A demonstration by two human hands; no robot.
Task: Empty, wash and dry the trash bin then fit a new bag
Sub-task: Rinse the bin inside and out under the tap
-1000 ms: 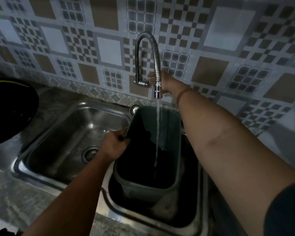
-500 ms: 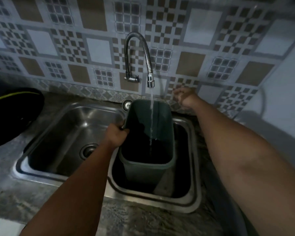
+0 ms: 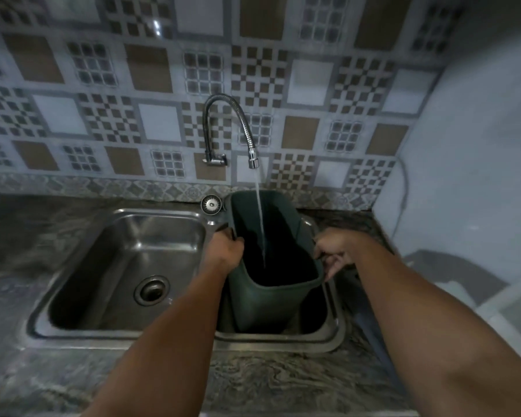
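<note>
The dark green rectangular plastic trash bin point(image 3: 271, 266) is stood in the right basin of the steel double sink point(image 3: 127, 266), tilted with its open mouth up and toward the far wall, and is being filled by a stream from the chrome gooseneck tap point(image 3: 247, 136). Its left rim is grasped by the left hand point(image 3: 226, 251), its right rim is pinched by the right hand point(image 3: 334, 251). With the bin held between the 2 grips, its long axis near upright, swirling or tipping out is judged to need both equally.

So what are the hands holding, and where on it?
The dark green trash bin. The left hand grips its left rim; the right hand pinches the right rim.
</note>
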